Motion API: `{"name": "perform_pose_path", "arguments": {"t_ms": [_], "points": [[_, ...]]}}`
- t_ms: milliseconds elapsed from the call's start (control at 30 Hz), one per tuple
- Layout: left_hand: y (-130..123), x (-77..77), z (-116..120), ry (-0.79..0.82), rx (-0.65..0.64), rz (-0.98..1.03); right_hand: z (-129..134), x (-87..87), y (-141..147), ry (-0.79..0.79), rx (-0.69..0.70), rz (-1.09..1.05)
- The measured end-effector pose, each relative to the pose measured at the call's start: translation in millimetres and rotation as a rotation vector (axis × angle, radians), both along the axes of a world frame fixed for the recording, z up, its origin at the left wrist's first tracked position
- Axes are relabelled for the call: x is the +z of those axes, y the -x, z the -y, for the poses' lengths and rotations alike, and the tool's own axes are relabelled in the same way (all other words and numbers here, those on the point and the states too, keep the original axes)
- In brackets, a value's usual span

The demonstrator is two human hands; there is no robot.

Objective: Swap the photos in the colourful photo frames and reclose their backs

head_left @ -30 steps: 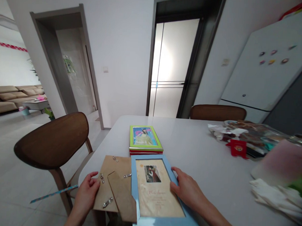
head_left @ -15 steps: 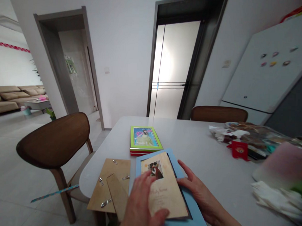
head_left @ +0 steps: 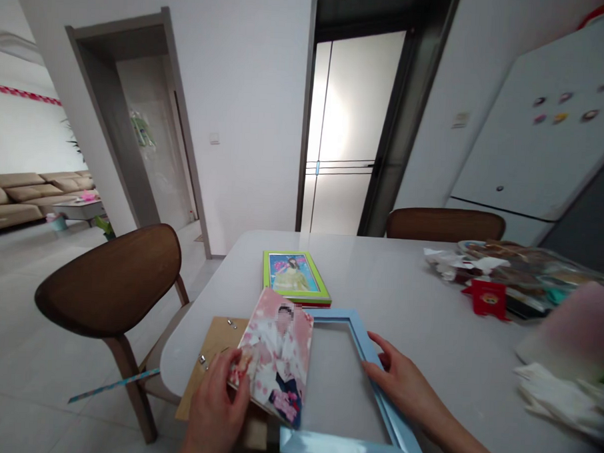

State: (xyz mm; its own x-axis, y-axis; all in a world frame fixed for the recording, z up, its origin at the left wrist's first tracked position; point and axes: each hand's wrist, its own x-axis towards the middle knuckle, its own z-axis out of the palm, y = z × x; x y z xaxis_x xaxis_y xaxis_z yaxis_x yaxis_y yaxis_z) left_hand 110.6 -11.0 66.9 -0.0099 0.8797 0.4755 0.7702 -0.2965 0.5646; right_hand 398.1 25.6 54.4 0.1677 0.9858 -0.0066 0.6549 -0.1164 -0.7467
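Note:
My left hand (head_left: 220, 396) pinches the left edge of a pink photo print (head_left: 279, 359), tilted over the left side of a light blue frame (head_left: 371, 363). The frame's opening shows the pale tabletop. My right hand (head_left: 400, 378) grips the frame's right side between thumb and fingers. Partly under the print and my left hand lies a wooden backing board (head_left: 217, 336) with metal clips. Behind the print, a green-edged frame (head_left: 324, 293) with a picture of a figure in a pale dress rests on something red.
Packages and a red packet (head_left: 489, 299) lie at the table's right, near a pink translucent bag (head_left: 568, 325) and white cloth (head_left: 559, 395). One brown chair (head_left: 114, 275) stands left, another (head_left: 445, 225) behind the table (head_left: 370, 269).
The cream printed sheet no longer shows in the frame. My left hand has moved left and now holds the pink print. The frame's opening is exposed, with my right hand still at its right side.

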Motion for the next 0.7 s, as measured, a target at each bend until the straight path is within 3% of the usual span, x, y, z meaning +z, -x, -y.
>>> {"name": "perform_pose_path", "arguments": {"t_ms": [200, 367, 467, 567, 700], "points": [[28.4, -28.7, 6.7, 0.09, 0.087, -0.235, 1.2, -7.1, 1.1, -0.047, 0.012, 0.305], [30.6, -30.4, 5.8, 0.017, 0.054, -0.34, 2.5, -7.2, -1.9, -0.079, 0.036, 0.387], [24.9, -30.1, 5.2, -0.042, -0.045, -0.372, 2.5, -4.9, 1.0, -0.151, 0.034, 0.41], [12.9, -29.7, 5.6, -0.054, -0.209, -0.403, 2.5, -1.0, 18.2, -0.227, 0.11, 0.282], [-5.8, -29.7, 5.9, 0.057, -0.338, -0.422, -0.1, -2.3, 61.0, -0.096, 0.276, -0.098]]}}
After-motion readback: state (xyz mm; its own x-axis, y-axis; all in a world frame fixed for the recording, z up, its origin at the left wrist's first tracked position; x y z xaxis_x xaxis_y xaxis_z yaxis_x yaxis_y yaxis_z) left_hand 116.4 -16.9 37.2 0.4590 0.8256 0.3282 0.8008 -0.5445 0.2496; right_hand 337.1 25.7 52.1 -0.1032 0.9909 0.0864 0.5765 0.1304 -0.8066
